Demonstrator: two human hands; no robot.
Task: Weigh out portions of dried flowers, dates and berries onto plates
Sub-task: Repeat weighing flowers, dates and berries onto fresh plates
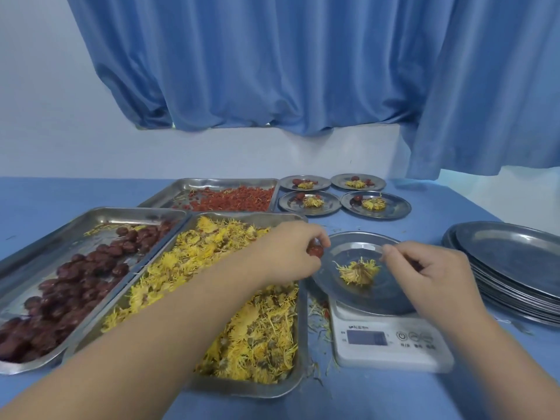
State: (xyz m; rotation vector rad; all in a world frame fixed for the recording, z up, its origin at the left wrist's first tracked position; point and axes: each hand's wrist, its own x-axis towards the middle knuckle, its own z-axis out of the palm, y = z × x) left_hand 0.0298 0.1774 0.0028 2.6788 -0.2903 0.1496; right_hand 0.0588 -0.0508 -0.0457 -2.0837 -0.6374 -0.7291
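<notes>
Clock ref: centre = plate on scale, 12 = away from the person.

- L hand (288,253) at 9, over the far-right corner of the flower tray (242,389). Thumb + fingertips pinch one date (315,251), which hangs just at the plate's (357,250) 9 o'clock rim, not yet on it.
- R hand (436,274) at 3, fingers curled, thumb + index tips pressed together above the 1 o'clock rim. Can't tell if they pinch anything.
- One dried flower (359,272) lies at plate centre. The plate sits on the white scale (391,344); display unreadable.
- Edges: the flower tray's right rim runs just beside the scale's left edge, a narrow gap w/ loose petals (318,316) in it. The date tray (136,211) touches the flower tray's left rim at 9. The berry tray (224,180) is at 11, well apart from the scale.
- Four filled plates (345,195) at 12, in two rows, near the wall (212,153).
- Stack of empty plates (509,256) at 3; its left edge is near the R hand's knuckles.
- Open room: a bare strip of blue table (91,189) between scale plate and filled plates at 12, and bare table at 6, between the forearms.
</notes>
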